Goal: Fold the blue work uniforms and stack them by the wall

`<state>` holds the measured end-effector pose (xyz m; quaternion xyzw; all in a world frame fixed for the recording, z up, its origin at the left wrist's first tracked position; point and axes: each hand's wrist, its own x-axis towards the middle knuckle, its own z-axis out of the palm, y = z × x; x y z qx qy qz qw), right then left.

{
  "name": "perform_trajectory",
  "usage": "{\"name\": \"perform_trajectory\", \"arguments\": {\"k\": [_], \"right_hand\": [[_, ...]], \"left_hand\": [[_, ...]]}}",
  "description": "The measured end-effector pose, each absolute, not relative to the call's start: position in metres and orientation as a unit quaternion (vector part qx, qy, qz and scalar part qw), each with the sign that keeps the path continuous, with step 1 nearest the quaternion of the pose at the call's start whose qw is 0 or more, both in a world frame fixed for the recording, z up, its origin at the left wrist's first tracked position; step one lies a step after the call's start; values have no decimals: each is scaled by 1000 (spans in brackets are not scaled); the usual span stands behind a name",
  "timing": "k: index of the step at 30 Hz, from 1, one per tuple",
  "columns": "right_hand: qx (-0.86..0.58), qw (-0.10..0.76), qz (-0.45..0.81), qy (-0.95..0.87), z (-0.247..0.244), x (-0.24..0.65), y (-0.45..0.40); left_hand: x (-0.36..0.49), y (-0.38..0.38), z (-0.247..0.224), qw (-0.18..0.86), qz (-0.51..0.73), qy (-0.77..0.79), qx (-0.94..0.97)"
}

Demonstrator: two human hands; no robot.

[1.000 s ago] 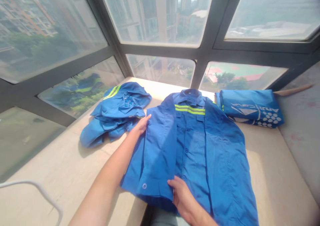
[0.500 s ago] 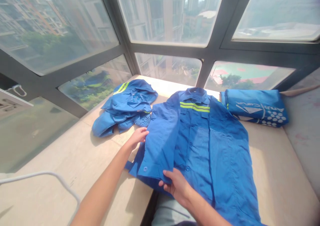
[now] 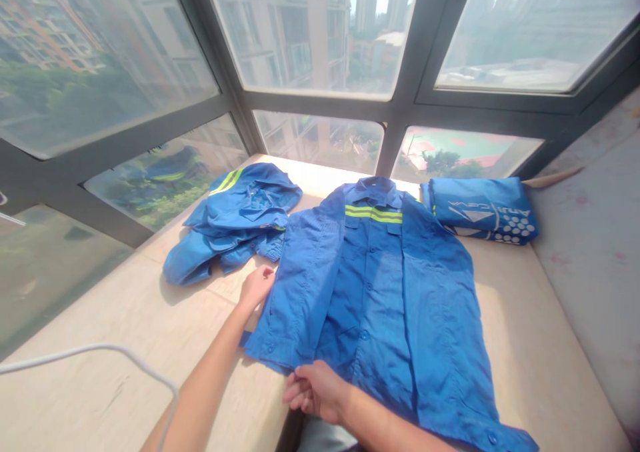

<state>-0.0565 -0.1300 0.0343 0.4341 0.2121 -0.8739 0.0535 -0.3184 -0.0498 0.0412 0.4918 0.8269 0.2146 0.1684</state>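
— Surface and room?
— Pale surface (image 3: 520, 319), sunlit; bordered by a grey window frame (image 3: 320, 103) far and left, by a wall (image 3: 590, 225) on the right. Blue jacket (image 3: 380, 292) laid centrally, collar far, flanked by crumpled garment (image 3: 230, 225) at left, folded bundle (image 3: 483, 209) far right.
— Hands?
— Left hand (image 3: 256, 287) placed at the outer edge of the left-lying sleeve (image 3: 307, 272), fingers curled; whether cloth is gripped cannot be told. Right hand (image 3: 320, 392) held nearer, grip closed on the edge of that sleeve's cuff (image 3: 273, 345).
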Motion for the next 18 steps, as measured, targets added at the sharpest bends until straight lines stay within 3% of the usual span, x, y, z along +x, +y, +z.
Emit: {"name": "perform_trajectory", "arguments": {"k": [4, 7, 9, 13, 15, 18], "right_hand": [[327, 112, -880, 325, 44, -40, -134], [300, 27, -820, 486, 53, -7, -107], [357, -89, -697, 616, 54, 26, -69], [512, -266, -321, 751, 34, 110, 16], [516, -270, -192, 790, 18, 148, 42], [511, -209, -66, 831, -6, 181, 57]], "left_hand": [[-331, -11, 47, 84, 254, 803, 533], [-347, 25, 50, 5, 224, 783, 581], [-360, 44, 46, -28, 162, 781, 602], [-383, 66, 29, -12, 93, 794, 601], [-396, 72, 22, -24, 80, 799, 595], [-414, 80, 18, -46, 55, 814, 576]]}}
